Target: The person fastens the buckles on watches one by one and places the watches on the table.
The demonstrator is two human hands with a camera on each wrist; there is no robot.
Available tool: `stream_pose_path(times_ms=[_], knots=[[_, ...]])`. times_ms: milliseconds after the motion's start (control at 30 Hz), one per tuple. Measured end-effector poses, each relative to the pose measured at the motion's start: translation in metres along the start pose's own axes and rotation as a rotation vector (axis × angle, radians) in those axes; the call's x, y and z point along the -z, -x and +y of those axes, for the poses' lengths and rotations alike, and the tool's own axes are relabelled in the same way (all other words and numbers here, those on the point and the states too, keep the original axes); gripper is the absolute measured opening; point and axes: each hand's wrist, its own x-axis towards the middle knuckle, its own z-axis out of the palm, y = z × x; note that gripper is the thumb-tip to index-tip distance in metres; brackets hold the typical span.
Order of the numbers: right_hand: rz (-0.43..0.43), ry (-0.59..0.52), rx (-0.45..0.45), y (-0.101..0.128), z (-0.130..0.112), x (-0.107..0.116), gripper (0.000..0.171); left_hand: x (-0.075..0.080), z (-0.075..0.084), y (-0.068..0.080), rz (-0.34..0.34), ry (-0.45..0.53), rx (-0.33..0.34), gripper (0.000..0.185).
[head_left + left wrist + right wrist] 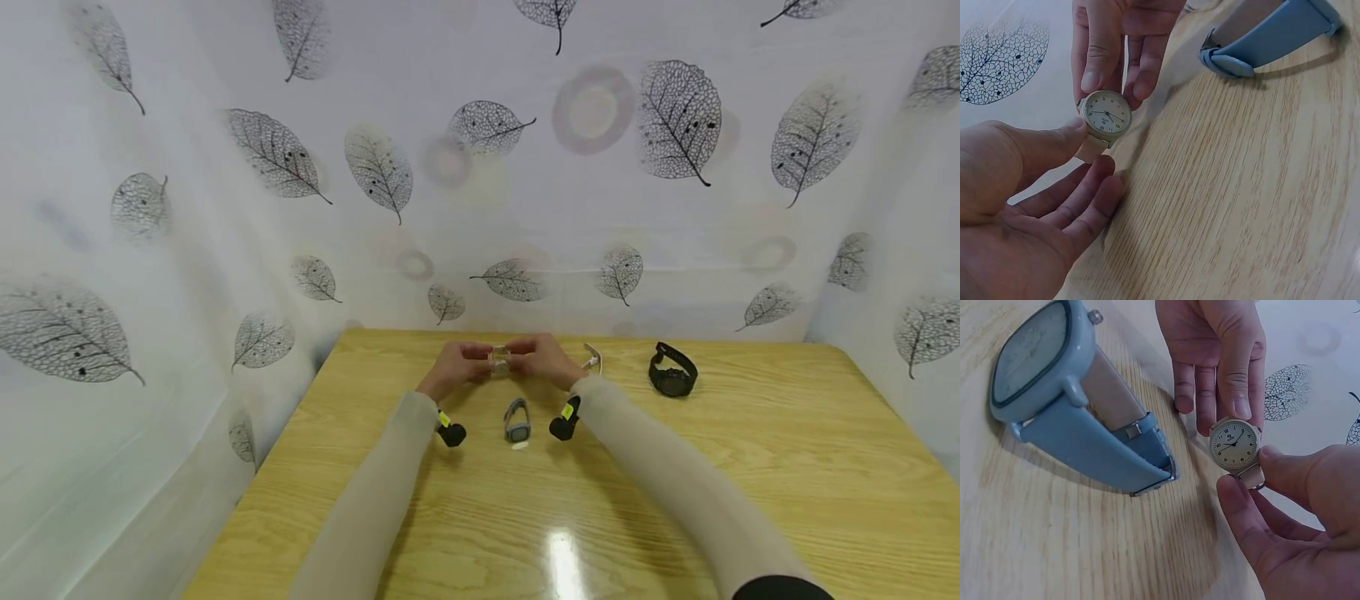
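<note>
Both hands raised over far edge of wooden table (pixel 675 500), meeting around one small cream watch (pixel 499 359). Left hand (pixel 459 365): thumb and fingertip pinching strap stub just beside case, remaining fingers loosely spread, palm up in left wrist view. Right hand (pixel 542 357): thumb and fingers pinching opposite side of case, fingers curled around it. Same watch in left wrist view (pixel 1105 114): round pale dial, dark numerals and hands, beige strap end under left thumb. Same again in right wrist view (pixel 1235 445), dial facing camera, held just above table edge against leaf-print backdrop (pixel 480 167).

Blue-grey watch (pixel 517 421) standing on table on its side, strap looped and buckled, near and below hands, between the two wrists. Close in right wrist view (pixel 1066 400): squarish case, pale face, metal buckle on strap. Small white bit on table just in front of it, too small to identify.

Black watch (pixel 672 373) on table well to right of hands, strap looped, dial up. Pale curved strap piece (pixel 592 357) just beside right hand, partly hidden behind it.

Long pale sleeves on both forearms. Dark wrist-mounted devices with yellow-green tags under each wrist, left (pixel 450 430) and right (pixel 564 420). Bright glare patch on tabletop near front edge.
</note>
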Motion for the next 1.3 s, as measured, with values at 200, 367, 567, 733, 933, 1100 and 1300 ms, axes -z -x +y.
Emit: stream_pose_path(times_ms=[200, 367, 567, 733, 933, 1100, 1300], knots=[[-0.001, -0.079, -0.052, -0.002, -0.001, -0.005, 0.039, 0.001, 0.0, -0.001, -0.009, -0.007, 0.006, 0.039], [-0.014, -0.08, -0.081, -0.004, 0.0, -0.008, 0.039, 0.001, -0.001, -0.002, -0.016, 0.012, 0.015, 0.039], [-0.027, -0.058, -0.095, -0.004, 0.0, -0.009, 0.04, 0.0, -0.002, -0.004, -0.019, -0.019, 0.021, 0.037], [-0.019, -0.005, -0.076, -0.005, -0.003, -0.01, 0.038, 0.0, -0.002, -0.006, -0.017, -0.03, 0.018, 0.035], [0.0, 0.023, -0.073, -0.005, -0.003, -0.011, 0.037, -0.002, -0.004, -0.008, 0.0, -0.047, 0.012, 0.032], [0.003, 0.021, -0.065, -0.006, -0.001, -0.012, 0.037, -0.003, -0.002, -0.005, 0.011, -0.059, 0.012, 0.032], [0.005, 0.034, -0.053, -0.004, -0.004, -0.011, 0.035, -0.003, -0.001, -0.005, 0.016, -0.063, 0.012, 0.031]])
